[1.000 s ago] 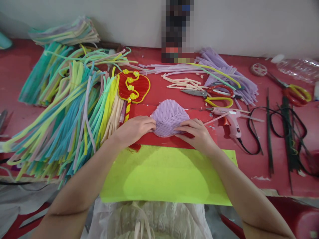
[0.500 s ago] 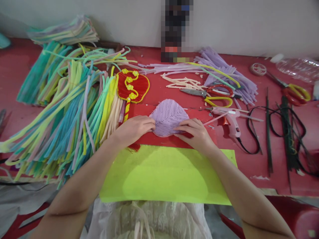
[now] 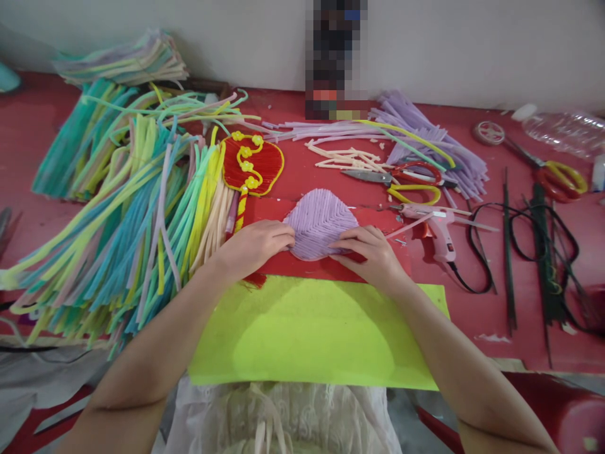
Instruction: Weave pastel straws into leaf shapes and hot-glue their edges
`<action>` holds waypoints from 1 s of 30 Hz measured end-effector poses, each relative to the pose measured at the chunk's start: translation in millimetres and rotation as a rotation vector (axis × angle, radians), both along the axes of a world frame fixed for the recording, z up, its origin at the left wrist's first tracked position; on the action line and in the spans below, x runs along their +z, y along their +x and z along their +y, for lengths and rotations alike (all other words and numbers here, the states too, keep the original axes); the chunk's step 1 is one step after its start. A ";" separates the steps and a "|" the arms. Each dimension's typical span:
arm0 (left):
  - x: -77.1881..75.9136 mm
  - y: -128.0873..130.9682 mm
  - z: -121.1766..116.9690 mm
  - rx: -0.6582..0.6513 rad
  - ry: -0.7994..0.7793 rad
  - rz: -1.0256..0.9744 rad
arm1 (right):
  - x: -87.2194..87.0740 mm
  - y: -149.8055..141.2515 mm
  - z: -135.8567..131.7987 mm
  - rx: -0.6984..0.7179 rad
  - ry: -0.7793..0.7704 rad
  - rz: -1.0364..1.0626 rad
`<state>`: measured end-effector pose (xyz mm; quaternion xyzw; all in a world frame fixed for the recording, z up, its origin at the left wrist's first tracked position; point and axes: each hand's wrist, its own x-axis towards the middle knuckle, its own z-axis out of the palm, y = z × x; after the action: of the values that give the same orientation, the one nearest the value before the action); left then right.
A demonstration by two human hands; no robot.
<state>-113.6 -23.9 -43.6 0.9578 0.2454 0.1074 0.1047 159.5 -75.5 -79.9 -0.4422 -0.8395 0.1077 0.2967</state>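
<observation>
A purple leaf-shaped panel (image 3: 321, 222), covered in slanting rows of pipe cleaners, lies flat in front of me. My left hand (image 3: 267, 243) pinches its left edge with closed fingers. On the opposite side, my right hand (image 3: 371, 252) grips the lower right edge, thumb below and fingers on top. Beneath the panel is a red sheet (image 3: 331, 272), with a yellow-green sheet (image 3: 316, 334) nearer my body. A finished red fan (image 3: 265, 165) with yellow trim and small flowers rests just beyond my left hand.
Bundles of coloured pipe cleaners (image 3: 137, 227) fill the left side. Purple pipe cleaners (image 3: 430, 145) lie at the back right, beside scissors (image 3: 416, 192). A pink glue gun (image 3: 442, 236) with a black cord, dark green stems (image 3: 543, 265), more scissors (image 3: 562, 178) and a plastic bottle (image 3: 571, 131) are on the right.
</observation>
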 end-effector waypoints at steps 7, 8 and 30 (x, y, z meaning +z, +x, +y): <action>-2.0 -0.6 -0.6 0.001 0.020 -0.001 | -1.3 -0.1 -0.3 -0.026 0.021 -0.014; -3.0 -0.7 -0.4 0.000 0.026 -0.002 | -1.1 -0.5 -0.2 -0.029 0.028 -0.015; -18.5 1.8 11.0 0.059 0.111 -0.056 | -8.5 -13.6 -1.4 -0.176 0.068 -0.066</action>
<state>-111.8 -12.9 -62.2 0.9510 0.2643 0.1508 0.0550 145.9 -76.9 -88.4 -0.5072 -0.8099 0.0381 0.2922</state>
